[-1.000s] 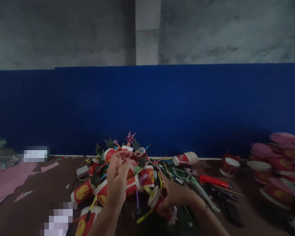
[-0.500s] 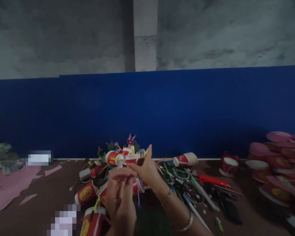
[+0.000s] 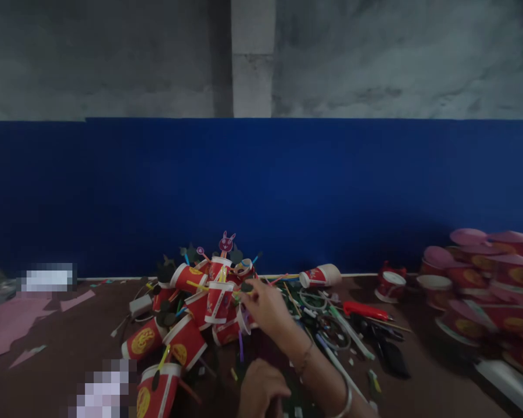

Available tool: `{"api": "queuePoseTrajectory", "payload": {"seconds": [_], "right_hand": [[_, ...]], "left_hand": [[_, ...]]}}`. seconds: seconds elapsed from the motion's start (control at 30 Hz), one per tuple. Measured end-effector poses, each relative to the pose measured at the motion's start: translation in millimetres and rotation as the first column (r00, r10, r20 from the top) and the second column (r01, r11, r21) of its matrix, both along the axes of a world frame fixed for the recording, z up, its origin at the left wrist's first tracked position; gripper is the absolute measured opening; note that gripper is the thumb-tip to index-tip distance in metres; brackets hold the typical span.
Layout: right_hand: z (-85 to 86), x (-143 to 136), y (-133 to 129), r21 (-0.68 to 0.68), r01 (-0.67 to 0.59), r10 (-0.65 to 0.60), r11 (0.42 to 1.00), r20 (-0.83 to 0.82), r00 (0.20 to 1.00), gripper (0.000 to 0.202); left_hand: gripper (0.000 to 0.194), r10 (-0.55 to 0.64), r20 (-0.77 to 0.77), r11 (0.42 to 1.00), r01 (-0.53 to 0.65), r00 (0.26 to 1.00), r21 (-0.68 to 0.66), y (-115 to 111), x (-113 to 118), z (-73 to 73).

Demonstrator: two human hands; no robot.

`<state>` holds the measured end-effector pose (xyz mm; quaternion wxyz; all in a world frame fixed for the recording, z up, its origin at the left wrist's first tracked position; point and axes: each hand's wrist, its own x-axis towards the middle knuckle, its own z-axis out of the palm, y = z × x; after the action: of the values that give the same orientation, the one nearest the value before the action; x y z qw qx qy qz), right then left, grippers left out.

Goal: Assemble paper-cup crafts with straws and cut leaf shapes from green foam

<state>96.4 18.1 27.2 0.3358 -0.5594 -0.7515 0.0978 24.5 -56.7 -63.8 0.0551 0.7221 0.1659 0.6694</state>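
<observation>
My right hand [image 3: 265,307], with a bracelet and a bangle on its arm, reaches to the right side of a pile of red paper cups [image 3: 187,342]. Its fingers pinch a small dark piece [image 3: 246,287] beside an upright red and white cup [image 3: 219,302]. Lower down, near the front edge, my left hand [image 3: 264,388] has its fingers curled; whether it holds anything is hidden. A pink rabbit face [image 3: 226,242] stands at the top of the pile. Coloured straws poke out among the cups, a purple one [image 3: 241,346] below my right hand.
Pink paper [image 3: 17,325] lies at the left. A red tool [image 3: 366,310], cables, a black object [image 3: 393,355] and scraps cover the table right of the pile. Cups with pink discs [image 3: 497,273] are stacked far right. A blue panel [image 3: 261,191] stands behind.
My left hand has dropped away from the pile toward the front edge. My right hand has lowered slightly and now pinches a dark piece. The camera view has shifted a little.
</observation>
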Motion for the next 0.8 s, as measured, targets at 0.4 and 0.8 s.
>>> {"api": "queuePoseTrajectory", "payload": {"seconds": [0.4,0.8], "right_hand": [[-39.2,105,-23,-0.172,0.023,0.008,0.985,0.178,0.984,0.019],[-56.2,88,-73,-0.220,-0.085,0.190,0.972,0.516,0.835,0.027]], "left_hand": [[0.070,-0.027,-0.837,0.958,-0.225,0.546,-0.178,-3,7,-67.5],[0.044,-0.186,-0.858,0.701,-0.547,0.480,-0.458,-16,-6,-17.4]]}}
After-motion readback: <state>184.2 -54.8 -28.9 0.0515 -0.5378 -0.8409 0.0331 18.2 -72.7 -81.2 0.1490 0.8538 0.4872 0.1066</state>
